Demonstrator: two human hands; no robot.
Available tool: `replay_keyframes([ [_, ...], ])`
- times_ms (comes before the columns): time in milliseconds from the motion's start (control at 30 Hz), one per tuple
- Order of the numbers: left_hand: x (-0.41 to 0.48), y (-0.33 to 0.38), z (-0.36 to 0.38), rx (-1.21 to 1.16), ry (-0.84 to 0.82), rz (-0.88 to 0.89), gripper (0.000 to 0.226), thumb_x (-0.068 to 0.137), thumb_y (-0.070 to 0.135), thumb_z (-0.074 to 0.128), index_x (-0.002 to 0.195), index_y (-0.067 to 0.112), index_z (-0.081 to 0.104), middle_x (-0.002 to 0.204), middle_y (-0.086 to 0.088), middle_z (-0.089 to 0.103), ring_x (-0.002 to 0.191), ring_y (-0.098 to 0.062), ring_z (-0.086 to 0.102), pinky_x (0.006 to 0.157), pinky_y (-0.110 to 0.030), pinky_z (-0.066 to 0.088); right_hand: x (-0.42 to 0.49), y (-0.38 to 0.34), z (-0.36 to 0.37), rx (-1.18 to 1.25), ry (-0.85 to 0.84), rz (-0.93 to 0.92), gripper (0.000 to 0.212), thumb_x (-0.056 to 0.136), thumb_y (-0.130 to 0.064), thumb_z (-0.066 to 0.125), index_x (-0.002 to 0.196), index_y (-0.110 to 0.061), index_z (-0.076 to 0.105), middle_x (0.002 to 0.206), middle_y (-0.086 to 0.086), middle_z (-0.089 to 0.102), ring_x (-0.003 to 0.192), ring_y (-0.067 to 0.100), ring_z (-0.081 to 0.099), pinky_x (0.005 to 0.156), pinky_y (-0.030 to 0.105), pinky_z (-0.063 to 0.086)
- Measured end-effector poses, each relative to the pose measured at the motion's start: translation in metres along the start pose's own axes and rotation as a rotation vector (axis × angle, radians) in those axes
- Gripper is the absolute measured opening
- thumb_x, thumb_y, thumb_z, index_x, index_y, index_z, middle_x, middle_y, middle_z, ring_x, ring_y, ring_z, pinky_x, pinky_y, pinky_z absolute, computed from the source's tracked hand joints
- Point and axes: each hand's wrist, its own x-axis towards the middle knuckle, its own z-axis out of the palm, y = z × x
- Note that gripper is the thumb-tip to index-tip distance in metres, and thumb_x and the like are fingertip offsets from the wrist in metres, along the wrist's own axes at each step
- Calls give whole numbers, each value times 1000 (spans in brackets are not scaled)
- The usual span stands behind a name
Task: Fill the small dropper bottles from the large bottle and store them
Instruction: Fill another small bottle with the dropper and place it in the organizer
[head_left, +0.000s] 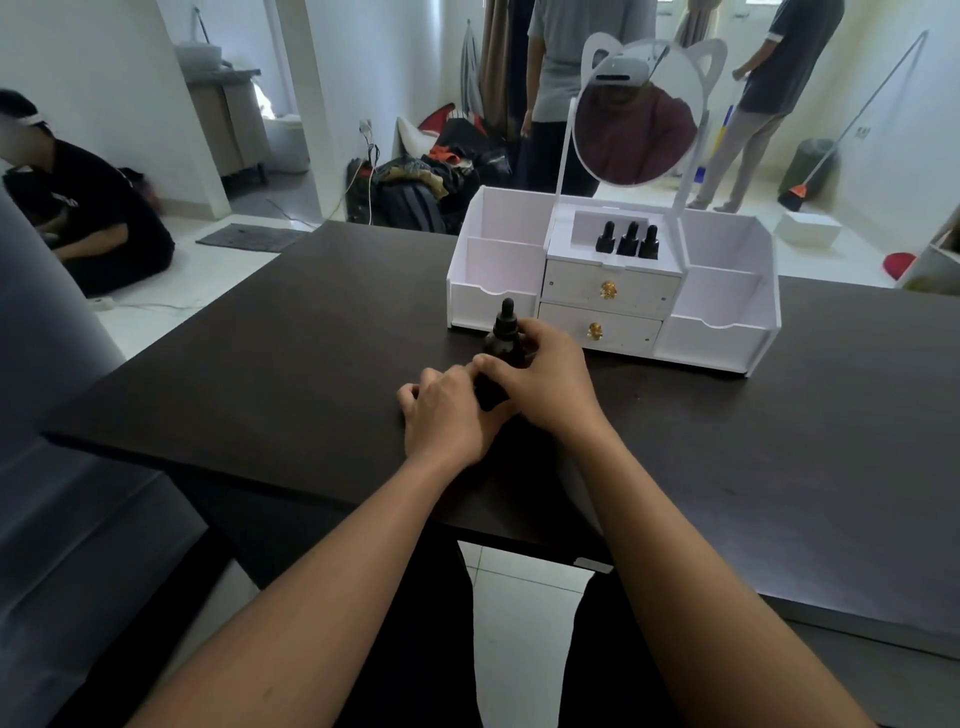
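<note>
both hands closed around dark bottles on the table (260, 364): right hand (545, 384) grips the upright large dropper bottle (505, 338); left hand (447, 415) holds a small bottle (488, 395), mostly hidden.

A dark large bottle (505, 338) with a black dropper cap is seen upright at frame centre. A small bottle (488, 392), mostly hidden, is just below it. Three small bottles (627, 240) stand together, upright, right of centre above.

No text, label, brand or number is legible anywhere, including on the dark dropper bottles (627, 240).
</note>
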Motion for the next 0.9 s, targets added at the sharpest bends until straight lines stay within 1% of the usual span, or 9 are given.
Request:
replay_keyframes([
  [133,-1,0,0,19,6,8,45,82,62,59,115,32,58,110,4,64,111,-22,46,96,-40,27,2,0,-2,-23,-19,5,57,60,-67,63,107,-35,67,102,-10,70,99,17,68,92,50,55],
  [300,2,-2,2,8,8,9,52,79,68,58,120,36,56,112,6,65,109,-21,47,94,-40,28,5,2,-7,-63,-22,17,38,77,-48,76,111,-33,68,106,-9,70,102,18,67,94,49,55],
  [400,5,-3,5,16,25,-4,72,74,77,56,131,33,52,125,6,60,116,-21,45,97,-40,28,12,5,-12,-57,10,25,42,80,-43,78,119,-30,67,110,-8,71,103,18,67,94,46,55],
  [467,5,-3,7,74,21,-19,85,71,82,54,136,28,48,135,5,53,123,-21,41,100,-41,28,19,5,-16,-40,35,35,46,83,-36,79,125,-24,65,116,-6,69,107,18,66,94,39,54],
  [533,6,-3,8,151,7,-10,83,70,84,51,131,27,53,138,5,49,125,-22,37,100,-41,27,26,5,-22,-30,64,41,46,86,-31,79,127,-20,62,112,-6,65,107,18,64,90,32,51],
  [600,7,-2,8,188,-7,-3,79,70,85,49,125,28,57,139,6,48,125,-23,35,99,-42,26,34,5,-25,-36,77,51,44,88,-29,78,127,-19,60,112,-5,63,107,18,63,88,30,48],
  [700,8,-2,9,192,-7,-10,80,69,86,49,125,29,58,139,8,48,126,-22,34,99,-42,25,47,9,-24,-82,97,40,39,87,-26,78,122,-19,62,118,-1,63,107,20,64,92,34,51],
  [800,8,-3,10,190,3,-6,80,69,85,50,126,30,59,138,9,49,125,-21,34,98,-41,25,55,11,-20,-140,135,37,45,85,-28,79,126,-17,62,123,5,57,108,23,62,98,43,53],
  [900,9,-3,10,184,9,-7,80,68,85,51,125,30,59,137,10,50,125,-20,35,98,-41,26,59,14,-17,-137,167,24,43,85,-28,79,124,-18,64,122,4,58,108,23,62,96,44,54],
])
